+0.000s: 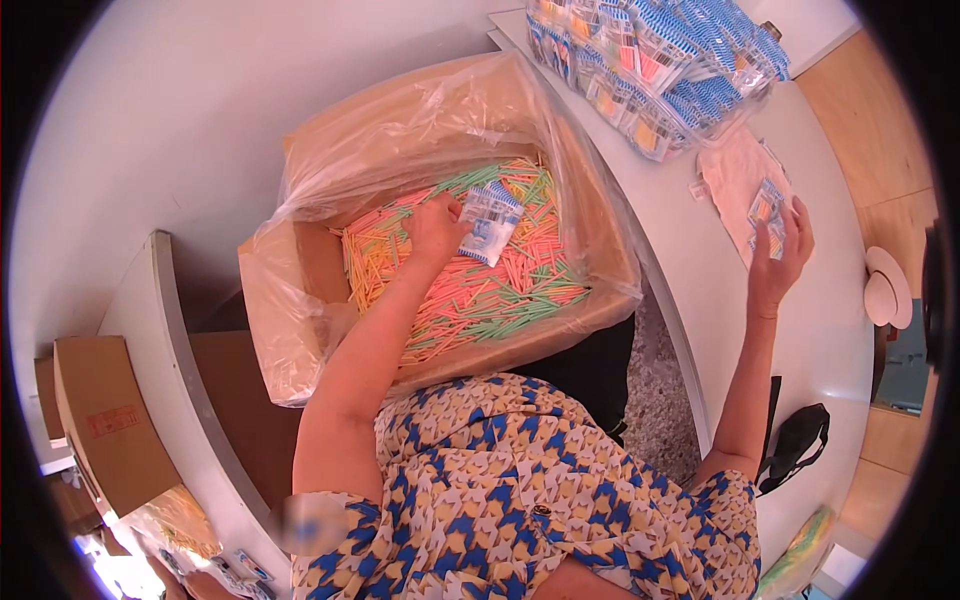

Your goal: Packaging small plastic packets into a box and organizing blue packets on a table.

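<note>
My left hand (433, 230) reaches into a large cardboard box (268, 315). Its curled fingers pinch the left edge of a small clear and blue packet (490, 224). Beneath it spreads a deep layer of thin pastel sticks (500, 300) in pink, yellow and green. On the white table to the right, my right hand (783, 255) has its thumb and fingers on both sides of a second small blue packet (767, 208). That packet is over a pale pink cloth (727, 180); the palm side of the grip is partly hidden.
Clear plastic containers (655, 135) full of blue-topped packets stand at the far right of the white table (800, 345). Transparent plastic lining (430, 125) drapes over the box rim. A black bag (798, 445) lies at the right, and a closed carton (115, 415) stands at the left.
</note>
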Demonstrator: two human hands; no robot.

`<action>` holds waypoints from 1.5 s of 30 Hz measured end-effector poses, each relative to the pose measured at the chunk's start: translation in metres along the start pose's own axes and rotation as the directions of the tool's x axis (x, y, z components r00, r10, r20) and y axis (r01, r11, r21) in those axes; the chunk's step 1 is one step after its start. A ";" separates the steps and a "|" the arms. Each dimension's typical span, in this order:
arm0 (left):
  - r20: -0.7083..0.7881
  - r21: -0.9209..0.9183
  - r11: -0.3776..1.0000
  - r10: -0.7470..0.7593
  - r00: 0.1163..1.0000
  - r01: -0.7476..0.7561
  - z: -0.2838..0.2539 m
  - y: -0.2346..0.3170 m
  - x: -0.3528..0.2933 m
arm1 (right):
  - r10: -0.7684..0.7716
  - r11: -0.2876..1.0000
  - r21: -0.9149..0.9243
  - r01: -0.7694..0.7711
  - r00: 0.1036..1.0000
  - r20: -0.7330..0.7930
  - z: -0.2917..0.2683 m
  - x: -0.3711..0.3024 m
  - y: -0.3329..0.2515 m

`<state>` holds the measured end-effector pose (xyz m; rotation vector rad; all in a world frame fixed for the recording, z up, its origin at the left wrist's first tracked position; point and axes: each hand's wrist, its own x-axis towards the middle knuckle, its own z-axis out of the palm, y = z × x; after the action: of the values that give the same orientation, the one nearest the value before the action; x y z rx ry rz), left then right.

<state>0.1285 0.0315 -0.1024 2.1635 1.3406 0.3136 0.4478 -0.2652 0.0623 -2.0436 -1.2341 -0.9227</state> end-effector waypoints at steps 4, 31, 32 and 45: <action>-0.085 -0.064 0.998 0.002 0.996 -0.008 -0.001 0.005 -0.006 | -0.264 0.962 0.081 0.259 0.964 0.045 0.010 0.007 -0.073; 0.035 -0.717 0.644 0.413 0.910 -0.265 -0.062 0.017 -0.027 | -0.257 0.804 0.514 -0.298 0.606 0.753 0.120 0.007 -0.219; 0.136 -0.795 0.590 0.396 0.908 -0.139 -0.073 0.025 -0.031 | -0.324 0.724 0.623 -0.298 0.650 0.688 0.129 0.005 -0.219; -0.181 -0.736 0.622 0.198 0.963 -0.266 -0.123 -0.020 -0.052 | -0.375 0.355 0.684 -0.638 0.573 0.729 0.132 -0.008 -0.283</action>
<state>0.0312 0.0350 -0.0088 1.5803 0.7313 0.9047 0.2236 -0.0535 0.0113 -1.3987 -1.4037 0.9753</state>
